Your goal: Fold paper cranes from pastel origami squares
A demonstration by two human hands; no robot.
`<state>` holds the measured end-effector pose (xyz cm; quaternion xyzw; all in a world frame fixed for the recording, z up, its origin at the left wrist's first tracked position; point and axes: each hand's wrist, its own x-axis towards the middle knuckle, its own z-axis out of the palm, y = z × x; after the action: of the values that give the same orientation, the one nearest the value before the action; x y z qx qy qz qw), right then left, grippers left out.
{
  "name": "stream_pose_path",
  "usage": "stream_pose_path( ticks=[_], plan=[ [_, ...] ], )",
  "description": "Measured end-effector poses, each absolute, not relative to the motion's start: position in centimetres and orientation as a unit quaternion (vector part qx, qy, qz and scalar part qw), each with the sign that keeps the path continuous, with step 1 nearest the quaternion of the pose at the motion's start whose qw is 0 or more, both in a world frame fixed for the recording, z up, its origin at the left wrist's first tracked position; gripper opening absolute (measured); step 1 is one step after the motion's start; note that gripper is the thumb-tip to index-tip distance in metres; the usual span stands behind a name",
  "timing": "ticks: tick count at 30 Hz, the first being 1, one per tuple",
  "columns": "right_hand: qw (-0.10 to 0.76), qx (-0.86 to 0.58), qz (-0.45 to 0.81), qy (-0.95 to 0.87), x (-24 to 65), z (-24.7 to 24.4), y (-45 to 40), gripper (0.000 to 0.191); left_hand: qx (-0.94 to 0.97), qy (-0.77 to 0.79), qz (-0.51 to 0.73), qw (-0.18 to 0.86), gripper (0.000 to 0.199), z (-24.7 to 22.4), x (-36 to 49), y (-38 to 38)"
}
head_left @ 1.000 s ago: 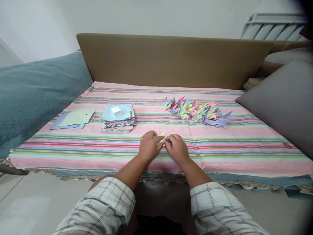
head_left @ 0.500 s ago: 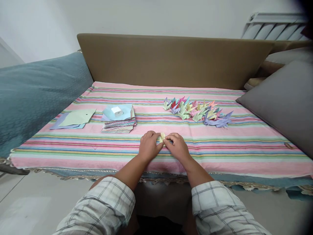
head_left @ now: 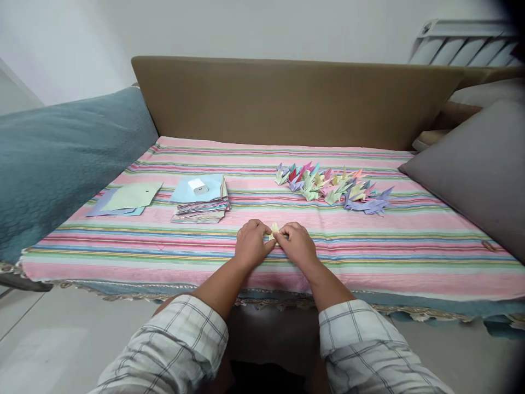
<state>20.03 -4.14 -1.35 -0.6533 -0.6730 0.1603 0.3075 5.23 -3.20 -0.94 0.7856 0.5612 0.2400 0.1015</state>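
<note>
A small pale yellow folded paper (head_left: 274,228) is pinched between my two hands over the striped cloth, near its front edge. My left hand (head_left: 253,244) closes on the paper's left side, thumb pointing inward. On the other side, my right hand (head_left: 298,244) grips it with thumb and bent fingers. The fingers hide the lower part of the paper. Beyond my right hand lies a cluster of folded paper cranes (head_left: 332,186) in several colours. Left of my hands is a stack of coloured paper (head_left: 200,209) with a small white box-shaped object (head_left: 198,186) on top.
Loose green, blue and purple sheets (head_left: 133,198) lie at the left of the striped cloth (head_left: 254,164). A small brown object (head_left: 489,245) is near the right edge. A grey cushion (head_left: 479,164) stands at the right, a blue-covered armrest (head_left: 74,158) at the left.
The yellow paper between my fingers looks wider at the top than before. My hands have barely moved, and the whole view has shifted slightly.
</note>
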Motion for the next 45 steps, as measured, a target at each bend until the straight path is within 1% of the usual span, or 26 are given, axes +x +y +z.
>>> stream_pose_path(
  ticks=[4, 13, 19, 24, 28, 31, 34, 38, 42, 45],
  plan=[
    [0.314, -0.642, 0.153, -0.682, 20.1, -1.6, -4.0, 0.013, 0.784, 0.567, 0.228, 0.113, 0.02, -0.8, 5.3, -3.1],
    [0.292, -0.657, 0.133, -0.682, 19.7, -1.4, -4.0, 0.011, 0.779, 0.582, 0.203, 0.117, 0.015, -0.6, 5.6, -3.2],
    [0.272, -0.672, 0.149, -0.672, 19.8, -0.8, -3.7, 0.01, 0.77, 0.592, 0.224, 0.081, 0.017, -0.5, 5.9, -3.9],
    [0.256, -0.681, 0.162, -0.666, 19.9, -0.5, -3.6, 0.014, 0.8, 0.56, 0.213, 0.038, 0.008, -0.6, 6.0, -4.9],
    [0.259, -0.683, 0.168, -0.662, 20.1, -0.5, -3.5, 0.013, 0.836, 0.507, 0.212, -0.007, 0.013, -1.4, 6.0, -5.2],
    [0.27, -0.676, 0.176, -0.663, 20.2, -0.6, -3.4, 0.013, 0.869, 0.441, 0.223, -0.017, 0.013, -1.9, 5.9, -5.0],
    [0.274, -0.676, 0.177, -0.661, 20.3, -0.8, -3.3, 0.011, 0.893, 0.387, 0.229, -0.021, 0.021, -2.2, 5.8, -5.0],
    [0.271, -0.664, 0.179, -0.673, 20.6, -1.0, -3.0, 0.014, 0.892, 0.394, 0.217, -0.043, 0.026, -2.3, 5.7, -5.7],
    [0.26, -0.654, 0.176, -0.688, 20.7, -1.0, -2.7, 0.018, 0.892, 0.409, 0.188, -0.034, 0.028, -2.0, 5.8, -6.8],
    [0.257, -0.657, 0.157, -0.691, 20.6, -1.1, -2.7, 0.018, 0.888, 0.422, 0.177, -0.038, 0.032, -1.7, 5.8, -7.3]
  ],
)
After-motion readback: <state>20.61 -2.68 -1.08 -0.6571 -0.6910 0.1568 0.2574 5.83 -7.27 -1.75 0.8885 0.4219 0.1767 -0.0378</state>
